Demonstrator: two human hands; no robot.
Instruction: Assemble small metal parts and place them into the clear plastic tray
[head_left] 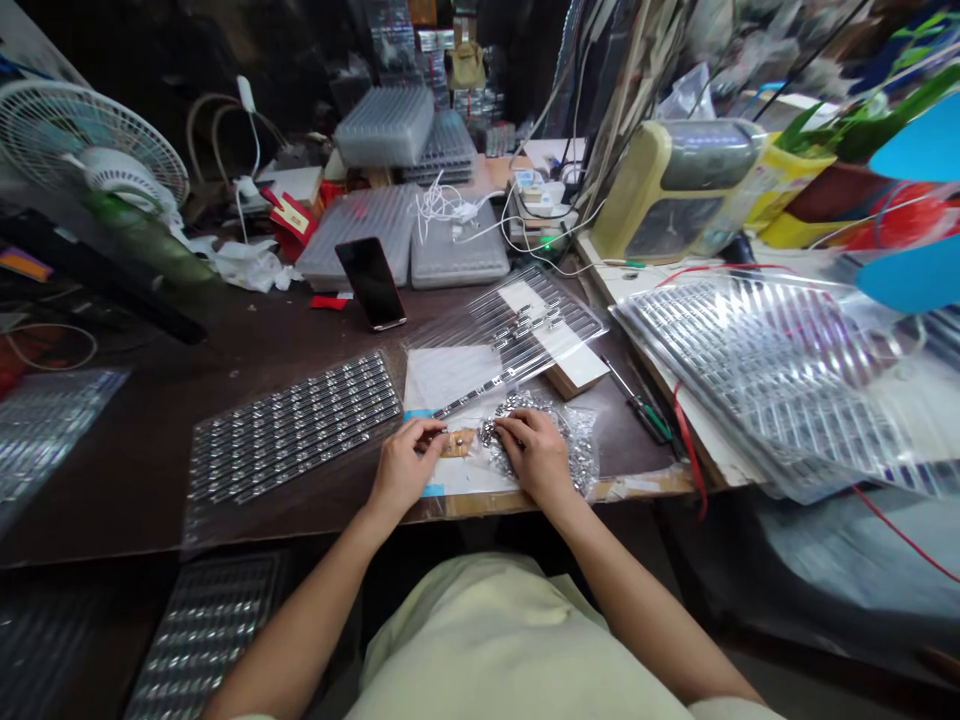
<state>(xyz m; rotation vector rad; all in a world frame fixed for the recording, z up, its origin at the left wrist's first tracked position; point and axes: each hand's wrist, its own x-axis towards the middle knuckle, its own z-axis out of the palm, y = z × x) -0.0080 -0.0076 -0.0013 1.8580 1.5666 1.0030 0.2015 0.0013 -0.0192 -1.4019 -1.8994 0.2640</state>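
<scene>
A heap of small shiny silver bits (517,432) is sitting in a clear plastic bag (577,450) near the front edge of the dark brown tabletop (127,490). The right grip (536,455) is resting on this heap, with its fingers bent down and half open. I cannot tell if it is holding any bits. The left grip (407,465) is nearly closed, with its thumb and fingers coming together beside a small flat tan piece (457,442). I cannot tell if it has hold of anything. A long thin clear strip with silver bits inside (487,392) is lying across a white paper sheet (442,378), and its low end is near the left grip. Both grips are working close together and low over the paper, which seems a good, careful way to keep tiny bits from sliding off. A wide clear tray with rows of silver bits (292,425) is lying to the left. A bundle of clear strips on a white card (517,325) is lying just past the paper. A black phone (373,283) is standing farther back, and a green-handled screwdriver (652,422) is lying to the right.
</scene>
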